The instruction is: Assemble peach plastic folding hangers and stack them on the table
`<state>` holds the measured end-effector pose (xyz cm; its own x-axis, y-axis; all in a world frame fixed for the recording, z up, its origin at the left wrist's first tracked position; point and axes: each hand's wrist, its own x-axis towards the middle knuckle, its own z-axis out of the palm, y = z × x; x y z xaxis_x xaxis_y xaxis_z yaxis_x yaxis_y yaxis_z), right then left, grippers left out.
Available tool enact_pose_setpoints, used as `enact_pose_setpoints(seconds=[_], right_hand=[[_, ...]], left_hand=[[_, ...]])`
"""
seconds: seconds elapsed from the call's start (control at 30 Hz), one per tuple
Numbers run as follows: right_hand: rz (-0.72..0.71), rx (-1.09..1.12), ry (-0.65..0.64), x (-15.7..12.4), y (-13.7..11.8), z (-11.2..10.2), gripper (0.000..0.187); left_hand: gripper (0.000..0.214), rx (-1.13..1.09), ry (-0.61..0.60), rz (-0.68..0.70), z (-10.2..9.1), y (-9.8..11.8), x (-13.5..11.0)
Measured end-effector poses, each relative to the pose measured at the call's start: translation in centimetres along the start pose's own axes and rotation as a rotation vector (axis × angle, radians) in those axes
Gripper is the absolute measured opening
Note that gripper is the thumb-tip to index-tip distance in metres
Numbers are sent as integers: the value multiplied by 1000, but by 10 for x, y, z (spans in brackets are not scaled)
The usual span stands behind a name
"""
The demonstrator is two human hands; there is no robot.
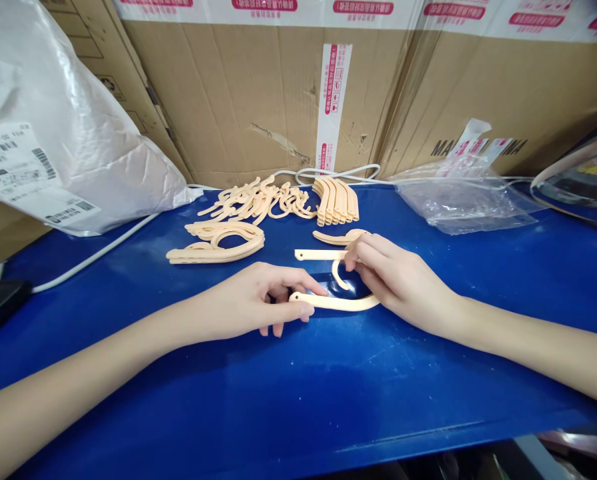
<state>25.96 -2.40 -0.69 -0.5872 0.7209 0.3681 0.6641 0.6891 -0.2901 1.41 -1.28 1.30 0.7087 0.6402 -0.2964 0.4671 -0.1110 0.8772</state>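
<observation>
My left hand (pixel 248 297) pinches the left end of a curved cream plastic hanger arm (pixel 345 304), close to a small hole. The arm's right end passes beneath my right hand (pixel 408 283), whose fingers are closed at the right end of a straight cream bar (pixel 321 255). A hook (pixel 337 275) curls down below those fingertips; how it joins the bar is hidden by them. Just behind my right hand lies another curved cream piece (pixel 335 238), partly covered. Folded hanger assemblies (pixel 218 245) are stacked to the left, beyond my left hand.
Loose hooks (pixel 263 200) form a heap at the back, beside a neat row of curved arms (pixel 337 200). A clear plastic bag (pixel 468 203) lies at back right, a white parcel (pixel 73 140) stands left. Cardboard boxes (pixel 238 100) wall the blue table's (pixel 328 393) rear.
</observation>
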Motion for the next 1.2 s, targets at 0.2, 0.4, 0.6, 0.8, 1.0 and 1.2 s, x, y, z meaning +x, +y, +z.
enact_pose_setpoints(seconds=[0.2, 0.4, 0.6, 0.8, 1.0, 1.2], right_hand=[[-57, -218, 13, 2, 4, -5, 20], [-77, -356, -8, 2, 7, -6, 19], [-48, -253, 40, 7, 20, -10, 16], [81, -349, 109, 13, 43, -9, 29], [122, -376, 38, 13, 46, -7, 26], [84, -414, 21, 12, 50, -11, 23]], left_hand=[[29, 217, 187, 104, 6, -1, -1], [24, 806, 389, 435, 3, -11, 0], [26, 945, 385, 476, 2, -16, 2], [28, 939, 388, 487, 2, -15, 1], [21, 937, 424, 515, 3, -17, 4], [18, 953, 424, 532, 1, -19, 3]])
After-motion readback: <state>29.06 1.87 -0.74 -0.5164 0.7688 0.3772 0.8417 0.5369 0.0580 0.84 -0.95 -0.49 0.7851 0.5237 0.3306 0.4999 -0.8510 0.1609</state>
